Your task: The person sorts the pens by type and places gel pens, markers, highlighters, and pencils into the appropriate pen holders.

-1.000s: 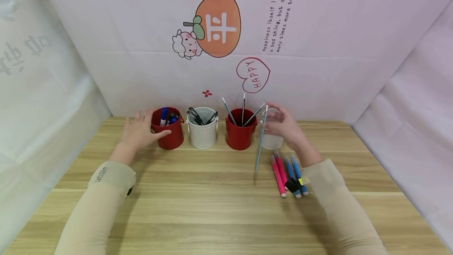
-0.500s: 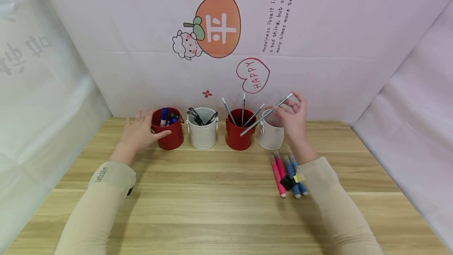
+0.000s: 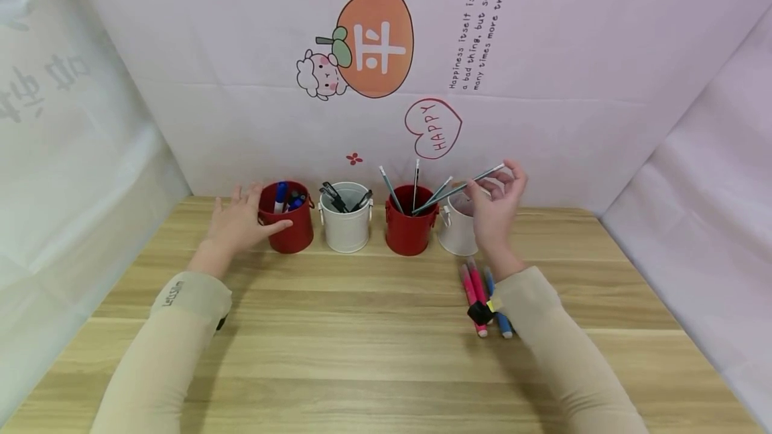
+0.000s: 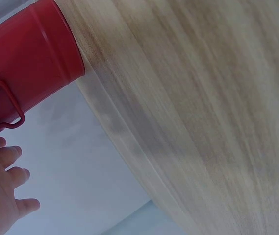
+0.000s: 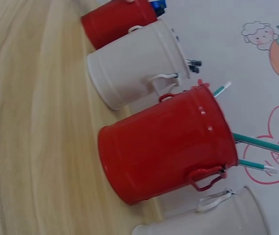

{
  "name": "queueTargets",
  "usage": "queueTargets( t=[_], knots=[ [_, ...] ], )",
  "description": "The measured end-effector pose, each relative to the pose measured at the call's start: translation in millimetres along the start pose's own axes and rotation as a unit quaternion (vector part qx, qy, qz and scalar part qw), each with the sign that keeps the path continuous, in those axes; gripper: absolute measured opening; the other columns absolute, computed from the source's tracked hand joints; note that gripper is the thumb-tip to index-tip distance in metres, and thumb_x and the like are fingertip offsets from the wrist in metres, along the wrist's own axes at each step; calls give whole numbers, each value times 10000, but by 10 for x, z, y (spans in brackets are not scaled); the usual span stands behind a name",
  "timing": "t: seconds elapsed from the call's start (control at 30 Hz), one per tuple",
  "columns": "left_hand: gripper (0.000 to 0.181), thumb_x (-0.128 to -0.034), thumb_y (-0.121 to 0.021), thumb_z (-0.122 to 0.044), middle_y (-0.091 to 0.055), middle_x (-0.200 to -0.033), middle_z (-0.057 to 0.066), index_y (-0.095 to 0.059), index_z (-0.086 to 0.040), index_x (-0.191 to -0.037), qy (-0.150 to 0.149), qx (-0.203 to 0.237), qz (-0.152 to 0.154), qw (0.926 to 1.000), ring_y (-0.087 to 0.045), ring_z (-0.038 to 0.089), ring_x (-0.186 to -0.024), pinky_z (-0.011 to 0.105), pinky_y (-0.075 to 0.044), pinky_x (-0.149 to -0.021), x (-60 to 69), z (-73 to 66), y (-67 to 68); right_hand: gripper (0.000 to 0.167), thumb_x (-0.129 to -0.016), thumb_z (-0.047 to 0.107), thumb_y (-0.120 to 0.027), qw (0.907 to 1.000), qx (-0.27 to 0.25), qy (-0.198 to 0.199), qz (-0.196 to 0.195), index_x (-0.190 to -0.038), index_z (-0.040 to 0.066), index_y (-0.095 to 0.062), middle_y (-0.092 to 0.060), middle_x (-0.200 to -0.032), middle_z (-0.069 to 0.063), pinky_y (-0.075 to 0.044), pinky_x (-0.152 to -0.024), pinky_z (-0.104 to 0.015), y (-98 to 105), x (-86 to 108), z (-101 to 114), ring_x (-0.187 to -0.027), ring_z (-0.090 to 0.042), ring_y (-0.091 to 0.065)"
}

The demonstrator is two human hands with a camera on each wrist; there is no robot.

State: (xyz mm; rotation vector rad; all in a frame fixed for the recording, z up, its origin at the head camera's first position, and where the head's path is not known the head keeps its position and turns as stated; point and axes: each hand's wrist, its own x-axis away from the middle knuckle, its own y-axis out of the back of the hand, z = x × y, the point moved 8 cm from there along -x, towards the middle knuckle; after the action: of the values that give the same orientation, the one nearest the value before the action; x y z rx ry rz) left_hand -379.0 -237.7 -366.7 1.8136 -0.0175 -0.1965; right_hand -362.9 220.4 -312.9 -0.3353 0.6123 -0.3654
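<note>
My right hand (image 3: 499, 209) pinches a pencil (image 3: 460, 189) slantwise near its white-eraser end. The pencil's lower end is at the mouth of a red bucket (image 3: 407, 234), where several other pencils stand. In the right wrist view, that red bucket (image 5: 168, 147) appears close up, with pencil shafts past its rim; the hand itself is out of that view. At the far left, my left hand (image 3: 238, 223) rests against another red bucket (image 3: 292, 236) holding markers, its fingers spread. Its fingers also show beside this bucket (image 4: 31, 58) in the left wrist view.
Between the red buckets stands a white bucket (image 3: 346, 230) with black pens. A second white bucket (image 3: 456, 236) is at the right, partly behind my right hand. Pink markers (image 3: 475, 286) and blue markers (image 3: 502, 321) lie below my right forearm. A printed cloth backs the table.
My right hand has lifted the pencil and swung it from hanging steeply to a slant. Its lower end has moved left to the red bucket's mouth. The left hand has stayed still.
</note>
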Motion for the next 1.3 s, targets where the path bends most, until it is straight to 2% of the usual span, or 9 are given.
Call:
queueTargets(
  t=[0.2, 0.43, 0.53, 0.7, 0.83, 1.13, 1.23, 1.3],
  knots=[
    [1173, -875, -523, -807, -172, -1648, 300, -146, 18, -1618, 2, 18, 62, 10000, -58, 532, -1510, 749, 1, -1148, -6, 2, -6, 588, -869, -214, -654, 9982, 341, 307, 379, -1340, 69, -446, -502, -1111, -56, -600, -766, -241, -128, 122, -55, -964, -230, -594],
    [1168, -876, -528, -803, -169, -1651, 295, -140, 8, -1622, 4, 42, 73, 10000, -63, 533, -1509, 751, 1, -1147, 3, -6, -8, 324, -900, -120, -710, 9881, 1286, 363, 764, -1187, -150, -563, -597, -1020, -134, -544, -819, -169, -203, 231, -109, -905, -87, -617],
    [1171, -878, -524, -803, -172, -1646, 303, -137, 15, -1621, 12, 20, 76, 10000, -68, 536, -1508, 751, -13, -1149, 5, -11, -10, 221, -933, -76, -692, 9838, 1564, 343, 807, -1109, -185, -615, -630, -976, -75, -532, -786, -152, -167, 213, -133, -868, -44, -604],
    [1171, -875, -517, -810, -186, -1640, 310, -142, 11, -1621, 18, 2, 43, 10000, -87, 540, -1503, 753, -29, -1150, 2, -7, -6, 165, -987, -48, -619, 9864, 1451, 149, 764, -1055, -199, -621, -635, -886, 52, -575, -709, -180, -70, 125, -125, -785, -78, -624],
    [1175, -871, -521, -813, -179, -1641, 312, -133, 0, -1625, 14, 34, 48, 10000, -81, 537, -1505, 755, -18, -1147, 3, -1, -5, 177, -999, -24, -617, 9865, 1433, -118, 784, -1081, -180, -620, -624, -872, 59, -577, -675, -174, -23, 86, -111, -754, -85, -621],
    [1151, -881, -543, -790, -195, -1640, 304, -161, 9, -1616, -19, 8, 22, 10000, -109, 542, -1499, 759, -48, -1145, 10, -19, 18, 237, -1008, 29, -634, 9741, 1872, -234, 1246, -1122, -177, -608, -623, -912, 41, -588, -708, -199, 4, 54, -64, -803, -104, -621],
    [1148, -882, -544, -788, -203, -1637, 305, -164, 9, -1615, -16, -2, -5, 10000, -112, 541, -1500, 760, -62, -1146, 13, -24, 25, 230, -1010, 23, -625, 9696, 1973, -240, 1424, -1122, -177, -608, -636, -921, 31, -584, -718, -191, 15, 27, -44, -817, -68, -624],
    [1147, -882, -544, -787, -208, -1636, 305, -166, 9, -1615, -21, -13, -25, 10000, -113, 541, -1500, 760, -66, -1145, 14, -27, 28, 210, -1008, 18, -619, 9624, 2209, -205, 1565, -1121, -159, -626, -648, -931, 51, -553, -743, -165, 26, 12, -17, -822, -30, -612]
  ],
)
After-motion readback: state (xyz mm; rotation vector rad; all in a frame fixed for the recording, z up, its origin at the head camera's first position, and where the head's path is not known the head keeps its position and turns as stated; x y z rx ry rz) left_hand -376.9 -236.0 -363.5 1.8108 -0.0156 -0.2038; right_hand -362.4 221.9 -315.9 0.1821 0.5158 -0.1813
